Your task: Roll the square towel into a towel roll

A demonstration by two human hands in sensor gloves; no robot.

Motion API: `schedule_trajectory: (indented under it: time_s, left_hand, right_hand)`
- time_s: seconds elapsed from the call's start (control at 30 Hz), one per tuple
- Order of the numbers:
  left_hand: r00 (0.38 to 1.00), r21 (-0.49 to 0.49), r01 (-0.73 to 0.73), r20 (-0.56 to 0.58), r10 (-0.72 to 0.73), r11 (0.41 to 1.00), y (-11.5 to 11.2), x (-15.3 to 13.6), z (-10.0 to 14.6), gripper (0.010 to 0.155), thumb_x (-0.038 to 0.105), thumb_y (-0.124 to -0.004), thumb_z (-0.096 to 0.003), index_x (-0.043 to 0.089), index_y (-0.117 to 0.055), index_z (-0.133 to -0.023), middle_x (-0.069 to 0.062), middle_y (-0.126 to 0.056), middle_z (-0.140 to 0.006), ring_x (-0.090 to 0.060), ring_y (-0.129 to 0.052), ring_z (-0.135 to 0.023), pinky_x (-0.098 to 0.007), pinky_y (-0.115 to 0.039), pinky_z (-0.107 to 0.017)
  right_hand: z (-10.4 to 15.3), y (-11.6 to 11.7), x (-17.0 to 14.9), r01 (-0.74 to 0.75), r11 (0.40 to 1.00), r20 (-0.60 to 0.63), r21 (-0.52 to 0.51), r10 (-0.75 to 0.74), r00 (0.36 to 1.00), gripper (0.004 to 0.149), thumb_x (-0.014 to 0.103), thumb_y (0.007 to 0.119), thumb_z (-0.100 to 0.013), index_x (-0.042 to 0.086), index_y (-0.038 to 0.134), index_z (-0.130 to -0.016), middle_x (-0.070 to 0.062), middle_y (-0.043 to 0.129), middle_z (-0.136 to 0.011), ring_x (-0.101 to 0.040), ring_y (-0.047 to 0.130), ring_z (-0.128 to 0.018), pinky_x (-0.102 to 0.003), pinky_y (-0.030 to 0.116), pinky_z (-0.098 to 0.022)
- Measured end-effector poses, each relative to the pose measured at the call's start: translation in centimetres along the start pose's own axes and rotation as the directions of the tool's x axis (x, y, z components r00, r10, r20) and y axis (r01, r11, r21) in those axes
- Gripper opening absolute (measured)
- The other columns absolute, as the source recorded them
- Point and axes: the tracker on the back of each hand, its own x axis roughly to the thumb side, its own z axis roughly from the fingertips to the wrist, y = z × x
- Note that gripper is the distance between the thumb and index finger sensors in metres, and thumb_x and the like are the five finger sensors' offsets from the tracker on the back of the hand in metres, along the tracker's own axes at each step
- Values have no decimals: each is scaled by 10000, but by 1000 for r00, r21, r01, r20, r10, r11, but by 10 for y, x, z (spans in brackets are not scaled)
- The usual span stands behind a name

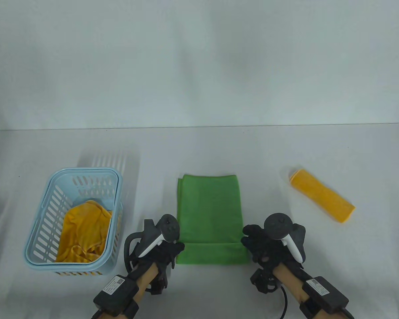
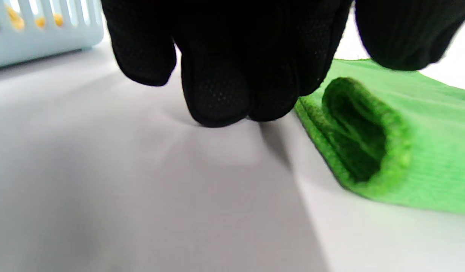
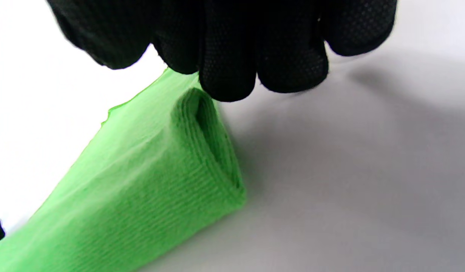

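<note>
Both hands, the left hand (image 1: 168, 247) and right hand (image 1: 261, 247), are being curled onto the near corners of the folded green microfibre towel (image 1: 209, 212) lying mid-worktop, only its first turn being formed, most being left unrolled.

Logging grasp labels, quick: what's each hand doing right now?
Left hand: fingers curled at the green towel's rolled near edge; grip cannot be told.
Right hand: the same at its right end.

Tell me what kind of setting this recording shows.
Probably a staged data-collection bench: a bare white table against a plain wall, gloved hands with trackers, and only task props: a green towel, a yellow towel roll, a blue basket.
</note>
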Motion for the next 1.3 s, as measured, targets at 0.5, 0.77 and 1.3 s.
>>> schedule_trajectory:
  time_s: [0.5, 0.77, 1.3]
  left_hand:
    - [930, 119, 208, 285, -234, 971, 7, 47, 36, 751, 601, -782, -304, 369, -626, -1001, 63, -725, -1020, -215, -843, -892, -508, -682, -710]
    - [860, 101, 408, 289, -419, 907, -24, 59, 27, 760, 571, -780, -316, 367, -558, -1013, 74, -621, -1064, -208, -762, -955, -503, -645, -740]
    - [886, 49, 382, 265, -381, 923, -32, 48, 16, 791, 549, -772, -335, 392, -412, -1022, 116, -499, -1077, -164, -664, -995, -477, -596, -786]
  right_hand:
    - [43, 9, 48, -271, 962, 291, -24, 266, 919, 650, 519, 815, -296, 357, 647, -902, 35, 796, -902, -284, 797, -823, -551, 648, -629]
    - [38, 44, 44, -568, 821, 269, -54, 560, 784, 677, 496, 824, -302, 367, 610, -931, 55, 625, -1024, -290, 653, -948, -566, 566, -688]
    - [29, 45, 37, -521, 843, 260, -131, 537, 803, 524, 445, 737, -357, 339, 709, -869, 74, 749, -959, -264, 820, -847, -527, 673, -633]
